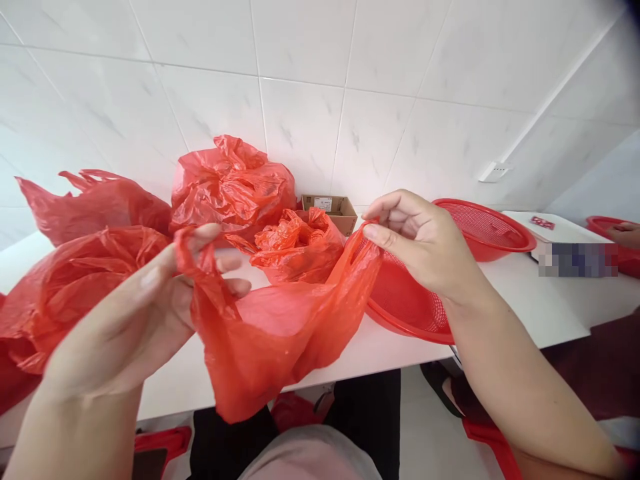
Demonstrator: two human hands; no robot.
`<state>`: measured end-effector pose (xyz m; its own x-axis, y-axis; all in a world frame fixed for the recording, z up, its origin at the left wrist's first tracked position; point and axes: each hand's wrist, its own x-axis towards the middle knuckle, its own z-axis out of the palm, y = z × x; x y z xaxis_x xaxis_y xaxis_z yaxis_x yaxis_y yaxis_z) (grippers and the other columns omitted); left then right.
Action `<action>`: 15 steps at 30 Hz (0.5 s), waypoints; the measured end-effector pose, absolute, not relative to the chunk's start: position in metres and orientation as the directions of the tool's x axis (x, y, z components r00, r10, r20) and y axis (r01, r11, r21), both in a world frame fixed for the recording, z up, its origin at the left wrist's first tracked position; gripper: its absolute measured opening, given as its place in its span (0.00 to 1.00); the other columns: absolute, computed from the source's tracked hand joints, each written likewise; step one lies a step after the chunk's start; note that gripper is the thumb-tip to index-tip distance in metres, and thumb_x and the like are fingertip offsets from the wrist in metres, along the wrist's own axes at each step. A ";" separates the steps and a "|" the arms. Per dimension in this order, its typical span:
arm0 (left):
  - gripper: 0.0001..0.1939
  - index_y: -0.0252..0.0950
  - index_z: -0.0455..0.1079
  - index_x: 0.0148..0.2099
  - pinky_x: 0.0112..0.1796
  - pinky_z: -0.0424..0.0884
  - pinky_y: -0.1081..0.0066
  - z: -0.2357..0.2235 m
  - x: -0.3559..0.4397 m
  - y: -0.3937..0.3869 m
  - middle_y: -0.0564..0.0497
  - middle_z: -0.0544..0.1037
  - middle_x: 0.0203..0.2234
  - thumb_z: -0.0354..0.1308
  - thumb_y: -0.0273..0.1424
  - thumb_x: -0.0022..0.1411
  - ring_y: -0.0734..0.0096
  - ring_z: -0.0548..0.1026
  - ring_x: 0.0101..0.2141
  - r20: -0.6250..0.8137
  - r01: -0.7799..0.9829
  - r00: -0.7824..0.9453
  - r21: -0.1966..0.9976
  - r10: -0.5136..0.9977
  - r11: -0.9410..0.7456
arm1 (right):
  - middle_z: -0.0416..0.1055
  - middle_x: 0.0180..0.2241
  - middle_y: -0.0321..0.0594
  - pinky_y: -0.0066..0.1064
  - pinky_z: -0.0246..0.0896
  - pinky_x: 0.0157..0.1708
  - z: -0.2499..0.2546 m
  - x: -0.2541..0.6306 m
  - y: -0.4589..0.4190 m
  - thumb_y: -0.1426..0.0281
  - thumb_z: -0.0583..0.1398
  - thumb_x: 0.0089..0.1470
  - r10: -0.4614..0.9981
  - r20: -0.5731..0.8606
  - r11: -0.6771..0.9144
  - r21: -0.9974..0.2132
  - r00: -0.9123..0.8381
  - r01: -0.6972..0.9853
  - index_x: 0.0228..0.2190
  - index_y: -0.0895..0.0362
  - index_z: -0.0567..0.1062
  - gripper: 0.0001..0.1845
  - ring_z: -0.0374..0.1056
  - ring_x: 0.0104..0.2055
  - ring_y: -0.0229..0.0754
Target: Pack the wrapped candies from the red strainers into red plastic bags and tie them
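Observation:
A thin red plastic bag (280,347) hangs between my two hands above the table's front edge. One of its handles loops over the fingers of my left hand (135,313), whose thumb and fingertips close on it. My right hand (420,240) pinches the other handle between thumb and fingers. The bag sags in the middle and its mouth is slack; I cannot make out anything inside. Just behind it sits a small bunched red bag (303,250). Beside and partly under my right hand is a red plastic colander (410,307).
Filled red bags (233,183) stand along the tiled wall and at the left (95,207). An open cardboard box (345,223) and a second red colander (485,230) are at the back of the white table (530,300). Another person's hand (627,235) shows at far right.

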<state>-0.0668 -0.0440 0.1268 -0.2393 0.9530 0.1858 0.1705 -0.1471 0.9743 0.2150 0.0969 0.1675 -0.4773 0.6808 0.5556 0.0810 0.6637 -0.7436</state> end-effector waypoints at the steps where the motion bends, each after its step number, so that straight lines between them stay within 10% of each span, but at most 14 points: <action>1: 0.28 0.52 0.61 0.63 0.36 0.76 0.63 0.128 -0.061 -0.037 0.51 0.76 0.42 0.53 0.51 0.62 0.65 0.77 0.35 0.180 0.083 -0.130 0.982 0.975 -0.170 | 0.72 0.33 0.35 0.31 0.67 0.33 0.170 0.209 0.092 0.71 0.63 0.56 0.658 0.551 0.668 -0.741 -0.513 0.060 0.35 0.51 0.75 0.03 0.68 0.34 0.37; 4: 0.27 0.46 0.62 0.61 0.29 0.74 0.73 0.130 -0.039 -0.020 0.54 0.71 0.31 0.60 0.43 0.61 0.75 0.71 0.27 0.173 0.155 0.153 0.968 0.973 -0.196 | 0.73 0.35 0.33 0.31 0.68 0.36 0.180 0.184 0.075 0.74 0.61 0.57 0.504 0.500 0.660 -0.749 -0.704 -0.060 0.35 0.52 0.74 0.04 0.69 0.35 0.36; 8: 0.15 0.39 0.70 0.50 0.37 0.75 0.69 0.130 -0.013 -0.004 0.48 0.72 0.40 0.61 0.35 0.60 0.68 0.72 0.39 0.260 0.363 0.269 0.865 0.927 -0.347 | 0.72 0.41 0.33 0.30 0.68 0.43 0.183 0.150 0.062 0.74 0.59 0.59 0.240 0.499 0.606 -0.747 -0.833 -0.273 0.36 0.53 0.71 0.04 0.70 0.42 0.35; 15: 0.20 0.35 0.67 0.30 0.15 0.53 0.82 0.128 -0.025 0.006 0.60 0.59 0.16 0.52 0.45 0.66 0.84 0.55 0.16 -0.030 0.106 0.186 0.994 0.982 0.010 | 0.72 0.36 0.36 0.35 0.69 0.38 0.136 0.153 0.087 0.67 0.60 0.58 0.417 0.371 0.510 -0.851 -0.830 -0.124 0.43 0.52 0.67 0.10 0.70 0.37 0.38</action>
<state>-0.0250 0.0056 0.1278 0.1862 0.9821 -0.0298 0.1062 0.0100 0.9943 0.1529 0.0868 0.1358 -0.8298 0.4169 0.3710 -0.1240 0.5104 -0.8509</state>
